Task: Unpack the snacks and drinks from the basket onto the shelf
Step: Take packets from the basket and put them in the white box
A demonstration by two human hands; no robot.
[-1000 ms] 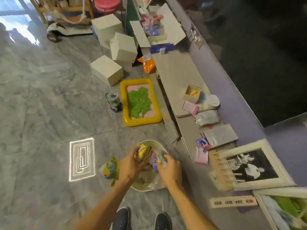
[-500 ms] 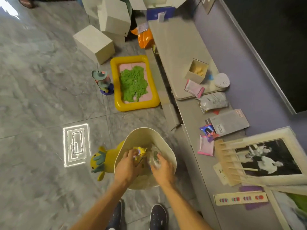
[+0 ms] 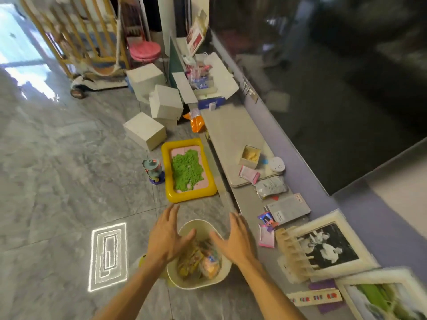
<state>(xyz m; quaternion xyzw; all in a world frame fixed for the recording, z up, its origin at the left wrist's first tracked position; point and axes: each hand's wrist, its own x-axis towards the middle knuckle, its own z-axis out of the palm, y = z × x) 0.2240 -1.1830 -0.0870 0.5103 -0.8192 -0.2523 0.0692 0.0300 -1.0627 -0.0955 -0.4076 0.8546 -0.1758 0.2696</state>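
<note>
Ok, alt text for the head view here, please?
Two bare hands, left hand and right hand, spread open above a cream basket of snack packets on a grey floor. A low shelf with scattered packets runs along the right.

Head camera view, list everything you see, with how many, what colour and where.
basket: one, cream, on floor below the hands
snack packets: several, yellow and orange, inside basket
sand tray: one, yellow, holding green sand, floor beyond basket
toy: one, teal and purple, left of tray
cube boxes: three, white, floor farther back
shelf: one, grey, along right wall
framed pictures: two, white frames, shelf, near right
left hand: open, over basket
right hand: open, over basket
</note>
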